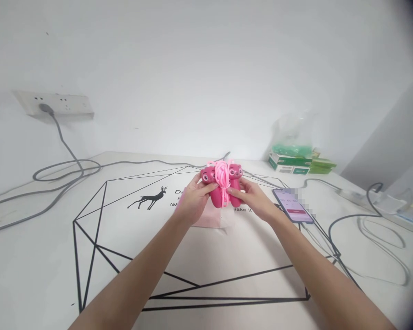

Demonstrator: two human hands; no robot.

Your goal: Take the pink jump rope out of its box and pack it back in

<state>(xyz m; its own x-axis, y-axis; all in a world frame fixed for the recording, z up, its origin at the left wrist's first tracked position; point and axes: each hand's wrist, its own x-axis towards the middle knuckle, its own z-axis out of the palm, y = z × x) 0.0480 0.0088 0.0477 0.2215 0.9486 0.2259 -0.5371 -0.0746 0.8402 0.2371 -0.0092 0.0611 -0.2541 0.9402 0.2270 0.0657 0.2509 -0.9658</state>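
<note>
A pink jump rope (222,176) is held up at the middle of the view. Its two dark pink handles have animal faces at their upper ends, and its lighter pink cord is wound in a bundle between them. My left hand (195,198) is closed on the left handle, thumb in front. On the other side my right hand (253,199) grips the right handle with thumb and fingers. Behind and below the rope lies a flat pink package (206,219) with a clear edge, partly covered by my left hand and the rope.
A white mat (248,256) with black lines and a deer print covers the table. To the right lie a phone (292,205), cables and a power strip (356,197). Boxes (289,161) and a plastic bag stand at the wall. A grey cord (65,142) hangs from the left socket.
</note>
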